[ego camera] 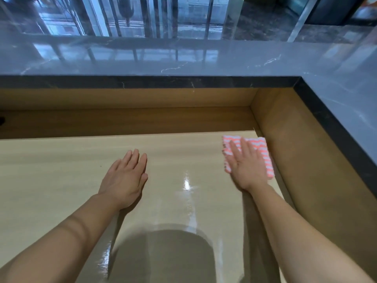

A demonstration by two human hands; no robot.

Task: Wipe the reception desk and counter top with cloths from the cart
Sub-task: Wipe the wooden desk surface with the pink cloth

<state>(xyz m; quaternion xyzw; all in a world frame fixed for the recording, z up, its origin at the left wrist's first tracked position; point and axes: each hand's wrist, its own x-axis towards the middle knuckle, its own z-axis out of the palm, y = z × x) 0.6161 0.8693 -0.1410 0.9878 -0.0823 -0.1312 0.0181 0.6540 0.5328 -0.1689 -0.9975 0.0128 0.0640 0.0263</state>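
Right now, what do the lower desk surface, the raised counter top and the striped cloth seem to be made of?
Desk surface: pale wood-grain laminate or veneer, glossy, judging by the light glare. Counter top: polished grey stone, likely marble, with white veins and mirror-like reflections. Cloth: thin matte fabric with pink wavy stripes; weave too small to tell.

The cloth (259, 149) lies in the desk's (61, 170) far right corner, below the counter top (142, 58).

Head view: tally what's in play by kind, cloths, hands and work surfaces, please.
Cloths: 1, the pink striped cloth under the right hand.
Hands: 2, with the left hand flat on the desk.
Surfaces: 2, the desk and the marble counter top.
Total: 5.
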